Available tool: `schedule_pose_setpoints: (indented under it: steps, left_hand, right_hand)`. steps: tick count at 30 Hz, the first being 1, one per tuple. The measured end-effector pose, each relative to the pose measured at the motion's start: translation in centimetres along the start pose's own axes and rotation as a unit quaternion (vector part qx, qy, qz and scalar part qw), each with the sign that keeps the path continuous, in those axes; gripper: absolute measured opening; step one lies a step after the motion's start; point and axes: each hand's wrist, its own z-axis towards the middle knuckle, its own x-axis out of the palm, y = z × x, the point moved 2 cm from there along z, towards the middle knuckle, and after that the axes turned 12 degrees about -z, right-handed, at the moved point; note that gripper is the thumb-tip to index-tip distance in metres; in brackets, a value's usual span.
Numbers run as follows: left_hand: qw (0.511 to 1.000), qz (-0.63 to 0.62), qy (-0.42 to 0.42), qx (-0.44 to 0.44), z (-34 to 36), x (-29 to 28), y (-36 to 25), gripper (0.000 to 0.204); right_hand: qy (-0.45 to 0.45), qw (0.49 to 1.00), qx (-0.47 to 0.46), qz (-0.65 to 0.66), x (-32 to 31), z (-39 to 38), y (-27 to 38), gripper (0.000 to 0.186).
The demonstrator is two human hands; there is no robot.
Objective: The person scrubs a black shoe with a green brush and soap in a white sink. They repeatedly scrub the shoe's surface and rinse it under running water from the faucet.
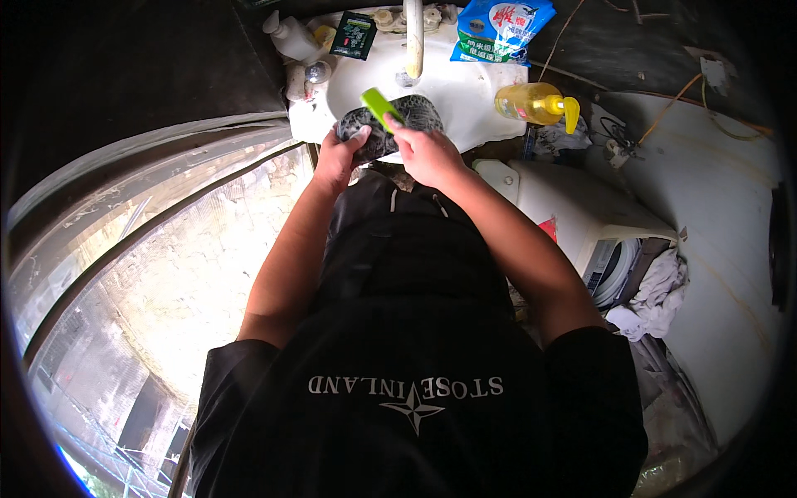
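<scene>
My left hand (340, 153) grips a dark, foam-streaked object (417, 112), probably a shoe, by its left end over the front of the white sink (481, 124). My right hand (419, 149) is closed on a bright green brush (378, 106), which lies against the top of the dark object; its bristles are hidden. Just beyond them the white faucet pipe (413, 46) hangs over the basin.
Around the sink rim are a yellow pump bottle (523, 104), a blue-and-white bag (498, 29), a dark green packet (353, 35) and a white bottle (290, 37). A washing machine (573, 207) with white cloths (664, 290) is at right, a bright window (149, 274) at left.
</scene>
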Motion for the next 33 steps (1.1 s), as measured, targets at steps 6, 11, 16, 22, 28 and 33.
schedule_pose_setpoints:
  steps: [6,11,16,22,28,33]
  left_hand:
    - [0.998,-0.043,-0.02,-0.048,-0.3,-3.4,1.4,0.031]
    - [0.998,-0.004,-0.038,-0.057,0.5,-3.5,1.1,0.032]
    - [0.995,-0.039,-0.034,-0.085,0.2,-3.2,0.7,0.036]
    - [0.991,-0.057,-0.034,-0.114,1.1,-4.0,0.6,0.042]
    - [0.994,-0.021,-0.048,-0.1,2.0,-4.2,0.6,0.038]
    - [0.99,-0.014,-0.063,-0.123,3.2,-4.4,1.0,0.032]
  right_hand:
    - [0.024,0.986,0.155,-0.047,1.0,1.3,-5.6,0.054]
    - [0.045,0.997,0.049,-0.038,1.4,0.9,-2.3,0.05]
    - [0.061,0.98,0.187,-0.013,1.6,2.2,-5.6,0.051]
    - [0.092,0.984,0.152,-0.016,0.7,0.1,-5.4,0.055]
    - [0.046,0.996,0.075,0.007,3.0,-3.2,-4.6,0.053]
    - [0.035,0.989,0.145,0.004,3.2,-5.0,-5.7,0.053]
